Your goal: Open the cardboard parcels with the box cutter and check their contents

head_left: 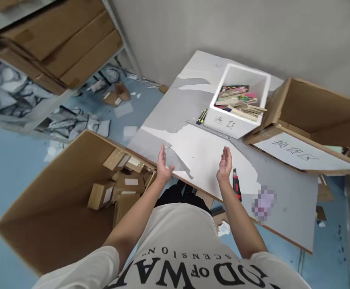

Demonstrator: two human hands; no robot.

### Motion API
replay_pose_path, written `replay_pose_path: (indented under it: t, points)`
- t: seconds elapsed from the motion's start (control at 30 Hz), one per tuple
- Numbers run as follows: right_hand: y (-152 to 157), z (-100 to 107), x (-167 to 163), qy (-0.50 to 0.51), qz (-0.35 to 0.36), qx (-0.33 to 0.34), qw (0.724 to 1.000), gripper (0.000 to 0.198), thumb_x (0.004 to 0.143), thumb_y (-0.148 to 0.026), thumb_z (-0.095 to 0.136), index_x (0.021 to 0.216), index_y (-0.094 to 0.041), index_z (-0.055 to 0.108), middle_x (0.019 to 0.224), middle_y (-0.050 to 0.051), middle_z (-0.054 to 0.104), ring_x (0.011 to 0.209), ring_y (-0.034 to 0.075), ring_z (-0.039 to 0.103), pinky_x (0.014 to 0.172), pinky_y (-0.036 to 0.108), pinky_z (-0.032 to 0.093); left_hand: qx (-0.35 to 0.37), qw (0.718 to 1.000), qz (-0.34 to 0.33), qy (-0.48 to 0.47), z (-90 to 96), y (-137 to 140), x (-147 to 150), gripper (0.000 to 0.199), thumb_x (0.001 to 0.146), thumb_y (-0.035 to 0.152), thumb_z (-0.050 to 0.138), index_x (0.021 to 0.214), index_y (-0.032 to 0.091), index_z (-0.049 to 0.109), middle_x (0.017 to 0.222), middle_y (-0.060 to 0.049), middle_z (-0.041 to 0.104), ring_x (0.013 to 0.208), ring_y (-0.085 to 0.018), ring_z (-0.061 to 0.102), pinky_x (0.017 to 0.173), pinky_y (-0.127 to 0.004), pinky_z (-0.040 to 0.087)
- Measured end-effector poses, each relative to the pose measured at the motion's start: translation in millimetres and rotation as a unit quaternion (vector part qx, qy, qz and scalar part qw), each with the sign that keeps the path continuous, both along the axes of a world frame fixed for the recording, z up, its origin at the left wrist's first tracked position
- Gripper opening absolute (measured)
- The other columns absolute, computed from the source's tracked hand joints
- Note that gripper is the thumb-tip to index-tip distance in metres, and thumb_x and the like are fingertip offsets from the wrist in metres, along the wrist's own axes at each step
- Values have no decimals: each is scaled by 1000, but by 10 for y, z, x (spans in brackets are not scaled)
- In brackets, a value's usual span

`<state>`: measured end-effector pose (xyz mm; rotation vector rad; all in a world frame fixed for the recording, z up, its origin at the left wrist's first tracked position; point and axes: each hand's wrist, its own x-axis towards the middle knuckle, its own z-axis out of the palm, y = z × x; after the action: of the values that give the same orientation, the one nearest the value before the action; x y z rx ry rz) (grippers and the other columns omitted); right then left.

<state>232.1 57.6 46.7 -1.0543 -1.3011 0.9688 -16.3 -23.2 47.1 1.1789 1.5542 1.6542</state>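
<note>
My left hand [164,167] is held over the near edge of the table [201,148], fingers stretched out and thumb apart, with nothing in it. Opposite it, my right hand [224,165] is upright with straight fingers, also holding nothing. Just right of that hand lies a red and black box cutter [236,185]. A yellow and black box cutter [202,116] rests farther back, beside a white foam box [227,125] with several books [238,98] inside. Bare tabletop shows between my palms.
To the right stands an open cardboard box [303,150] with a handwritten label. A large carton [57,180] with several small boxes [131,182] is at my left. Shelving [39,110] holds cartons and grey parcels. A blurred purple item [264,202] lies near the table's front.
</note>
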Motion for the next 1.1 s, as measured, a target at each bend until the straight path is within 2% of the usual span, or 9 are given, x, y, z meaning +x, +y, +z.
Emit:
replay_pose_path:
  t: [0.2,0.37,0.53,0.83,1.0,1.1]
  points:
    - [144,-42,-673,-20,149,6,989,72,89,-61,46,149,-22,34,154,15,34,144,28,32,114,55,26,7,993,116,13,-41,-462,-207,113,66,82,55,153,20,20,160,-17,16,148,-34,12,121,-49,16]
    - [11,-9,-1377,-28,281,33,959,72,89,-60,47,148,-22,35,154,15,36,143,29,32,114,54,28,-10,977,212,14,-124,-1000,-472,112,65,81,58,153,21,22,160,-17,19,148,-34,14,121,-50,15]
    - [-409,-26,-2109,-62,381,44,922,74,88,-63,46,147,-20,37,152,15,38,143,28,34,116,52,28,-24,954,300,12,-215,-1688,-782,111,66,81,58,152,20,23,159,-17,20,148,-35,15,121,-50,17]
    - [-1456,-265,-3159,-84,451,14,888,75,87,-65,46,146,-21,37,151,14,39,142,28,36,117,52,28,-64,916,396,20,-448,-3119,-1502,111,65,79,60,152,20,24,159,-17,22,147,-35,17,120,-50,18]
    - [-1785,-302,-3551,-121,490,-12,863,80,84,-69,46,145,-18,39,150,16,41,141,29,37,116,50,29,-82,887,455,12,-478,-3574,-1787,109,67,78,60,152,19,24,158,-17,23,147,-35,16,121,-48,16]
    - [-1899,-402,-3797,-131,512,-19,849,80,84,-69,46,143,-16,42,148,17,43,139,28,39,116,49,30,-99,863,495,-3,-589,-3745,-1907,111,66,79,59,151,17,25,158,-17,24,147,-34,18,121,-47,17]
